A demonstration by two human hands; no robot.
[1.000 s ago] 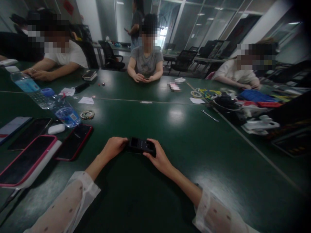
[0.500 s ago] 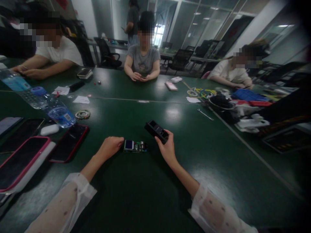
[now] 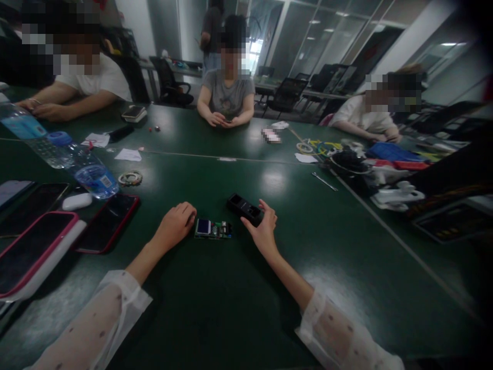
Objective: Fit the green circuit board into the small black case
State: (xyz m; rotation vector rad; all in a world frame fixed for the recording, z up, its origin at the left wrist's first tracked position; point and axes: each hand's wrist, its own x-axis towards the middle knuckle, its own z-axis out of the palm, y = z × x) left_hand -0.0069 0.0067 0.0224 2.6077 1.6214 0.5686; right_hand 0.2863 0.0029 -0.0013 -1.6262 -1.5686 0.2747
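Observation:
A small green circuit board (image 3: 220, 231) with a little dark screen at its left end lies on the table in front of me. Just beside its left end rests my left hand (image 3: 175, 222), fingers loosely bent and holding nothing. To the board's upper right, a black plastic casing (image 3: 244, 206) with cut-out openings lies slanted at table level. My right hand (image 3: 265, 226) has its thumb and fingers around the casing's right end. Its fingertips on the far side are partly hidden.
Phones (image 3: 110, 223), a white earbud case (image 3: 77, 201) and water bottles (image 3: 92, 177) crowd the left. A bracelet (image 3: 130, 178) lies beyond. A wrench (image 3: 324, 181) and a heap of cables (image 3: 319, 147) are at the right. Several people sit around the green table (image 3: 246, 308).
The casing has come down flatter onto the table, with my right fingers loosening a little. My left hand has gone from a tighter fist to looser fingers beside the board.

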